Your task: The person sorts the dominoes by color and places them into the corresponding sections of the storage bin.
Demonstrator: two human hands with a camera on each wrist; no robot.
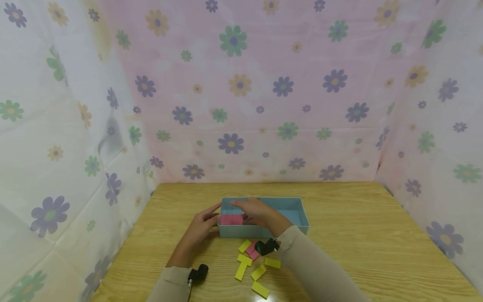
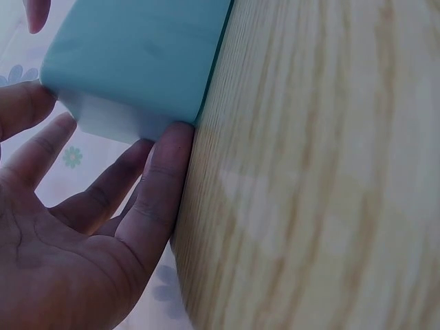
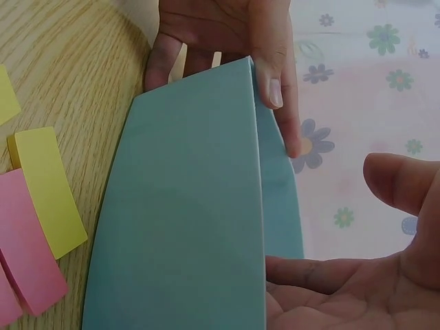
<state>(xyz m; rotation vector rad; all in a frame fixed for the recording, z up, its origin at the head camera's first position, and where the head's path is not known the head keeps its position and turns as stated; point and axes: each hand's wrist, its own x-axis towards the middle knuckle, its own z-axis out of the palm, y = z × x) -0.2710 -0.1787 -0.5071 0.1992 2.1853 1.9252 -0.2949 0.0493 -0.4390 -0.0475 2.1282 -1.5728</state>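
A light-blue rectangular box [image 1: 239, 232] with smooth walls stands on the light wood-grain table [image 1: 358, 235], between the left and right edges of the surface and in front of its back edge. An internal divider [image 1: 261, 203] separates a left and a right compartment.

A flat pink rectangular piece [image 1: 232, 219] lies in the left compartment, along the front wall.

Left hand [image 1: 202, 222]: placed at the left end of the box, with extended, spread fingers touching the end wall. Grip: released; the hand bears on the box without clasping it.

Right hand [image 1: 260, 212]: reaches over the front rim into the left compartment, beside the right end of the pink piece. The thumb stands apart from the straight fingers. Grip: released. Contact with the pink piece cannot be determined; the front wall hides the fingertips.

Yellow rectangular blocks [image 1: 258, 272] and pink rectangular blocks [image 1: 254, 254] lie scattered on the surface, before the front wall of the box.
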